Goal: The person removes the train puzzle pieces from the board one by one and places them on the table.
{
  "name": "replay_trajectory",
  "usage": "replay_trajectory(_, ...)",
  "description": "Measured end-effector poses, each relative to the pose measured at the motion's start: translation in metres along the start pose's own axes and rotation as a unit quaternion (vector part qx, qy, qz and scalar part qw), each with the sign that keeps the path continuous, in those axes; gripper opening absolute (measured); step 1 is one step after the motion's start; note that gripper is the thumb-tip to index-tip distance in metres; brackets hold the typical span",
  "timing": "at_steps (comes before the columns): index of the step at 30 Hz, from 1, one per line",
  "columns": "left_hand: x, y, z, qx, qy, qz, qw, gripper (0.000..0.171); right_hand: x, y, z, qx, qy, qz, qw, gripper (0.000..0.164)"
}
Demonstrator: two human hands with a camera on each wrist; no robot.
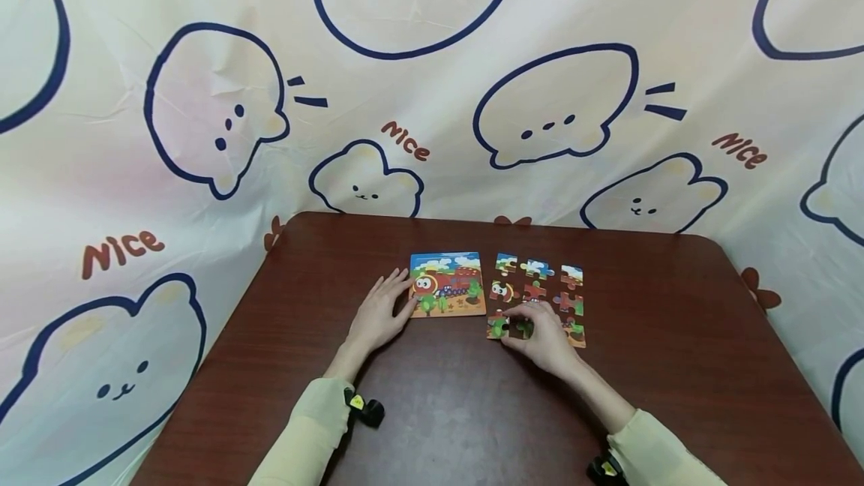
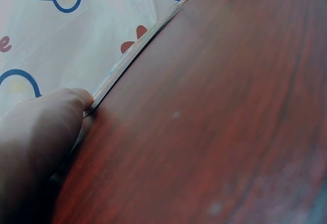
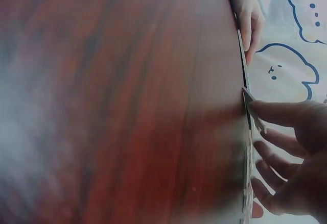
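Note:
A square picture board [image 1: 451, 287] with a colourful train scene lies near the middle of the table. My left hand [image 1: 378, 313] rests at its left side, fingers extended and touching the edge; the left wrist view shows the thumb [image 2: 76, 99] against that edge. To the board's right, jigsaw pieces [image 1: 535, 291] are spread in loose rows. My right hand [image 1: 545, 337] pinches a green jigsaw piece [image 1: 498, 325] at the lower left of them, between thumb and finger. In the right wrist view this jigsaw piece [image 3: 249, 103] is tilted, one edge raised. The hand partly covers the pieces beneath it.
Both lie on a dark brown wooden table [image 1: 432, 411] with rounded far corners. A pale curtain [image 1: 445, 96] with cartoon outlines hangs behind and on both sides. Each wrist carries a small black camera [image 1: 367, 411].

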State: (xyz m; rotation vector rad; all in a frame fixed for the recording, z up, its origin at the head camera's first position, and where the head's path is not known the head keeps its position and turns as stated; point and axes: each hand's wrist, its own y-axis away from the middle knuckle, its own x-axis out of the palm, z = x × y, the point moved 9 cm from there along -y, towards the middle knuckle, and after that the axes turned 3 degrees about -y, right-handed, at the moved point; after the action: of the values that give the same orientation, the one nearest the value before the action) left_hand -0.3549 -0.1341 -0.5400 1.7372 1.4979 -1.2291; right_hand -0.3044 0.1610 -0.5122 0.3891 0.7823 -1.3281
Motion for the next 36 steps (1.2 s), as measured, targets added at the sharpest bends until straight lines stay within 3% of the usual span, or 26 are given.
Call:
replay_trajectory(7, 0.001, 0.001, -0.002, 0.006, 0.008, -0.005, 0.9999, 0.055, 0.000, 0.000, -0.002, -0.008, 0.062, 0.007, 0.998, 0.032)
replay_trajectory(25, -0.001, -0.005, -0.004, -0.006, 0.049, 0.001, 0.9988, 0.057, -0.011, 0.002, -0.006, -0.022, 0.053, -0.014, 0.998, 0.033)
replay_trajectory(32, -0.008, -0.012, -0.001, -0.004, 0.048, 0.020, 0.9986, 0.057, -0.035, -0.013, -0.010, -0.021, 0.049, -0.033, 0.998, 0.036)
replay_trajectory(36, -0.024, -0.019, 0.000, 0.007, 0.007, 0.029, 0.9995, 0.056, -0.061, -0.027, -0.018, -0.024, 0.061, -0.043, 0.997, 0.042)
